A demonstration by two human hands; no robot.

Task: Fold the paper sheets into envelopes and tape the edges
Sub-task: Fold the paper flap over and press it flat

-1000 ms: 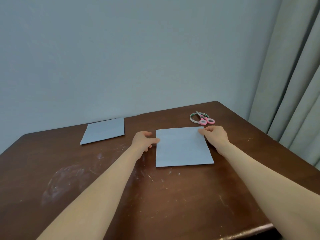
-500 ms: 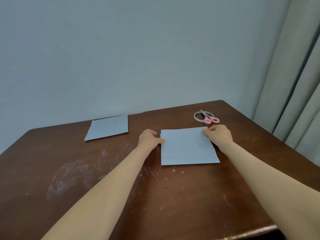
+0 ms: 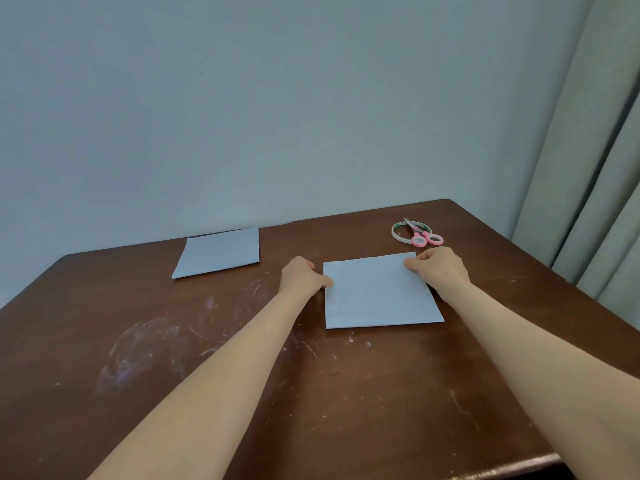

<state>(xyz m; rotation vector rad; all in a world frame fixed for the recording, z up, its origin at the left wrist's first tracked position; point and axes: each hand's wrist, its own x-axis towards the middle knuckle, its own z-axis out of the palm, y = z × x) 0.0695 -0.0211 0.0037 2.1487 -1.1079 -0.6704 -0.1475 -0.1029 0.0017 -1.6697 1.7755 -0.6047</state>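
- Through the head camera we saw the pale blue paper sheet [image 3: 377, 292] lying flat on the brown wooden table [image 3: 207, 358], at about one o'clock from us.
- Its long axis ran roughly from nine to three, slightly skewed, with the far edge toward twelve.
- Our left hand [image 3: 301, 277] gripped the sheet's left edge near the far corner, thumb on top and fingers curled.
- Our right hand [image 3: 440, 268] pinched the far right corner, at about two o'clock on the sheet.
- The hands were apart, with the sheet's width between them, and both touched it, so neither was nearer. We judged that the next fold would draw the far edge toward six.
- The sheet looked thin and matte, with crisp straight edges. The tabletop was scuffed with whitish scratches.
- A second blue sheet [image 3: 218, 252] lay at ten o'clock, well apart from the first.
- Pink-handled scissors [image 3: 424, 237] lay across a tape roll [image 3: 396, 233], just beyond our right hand.
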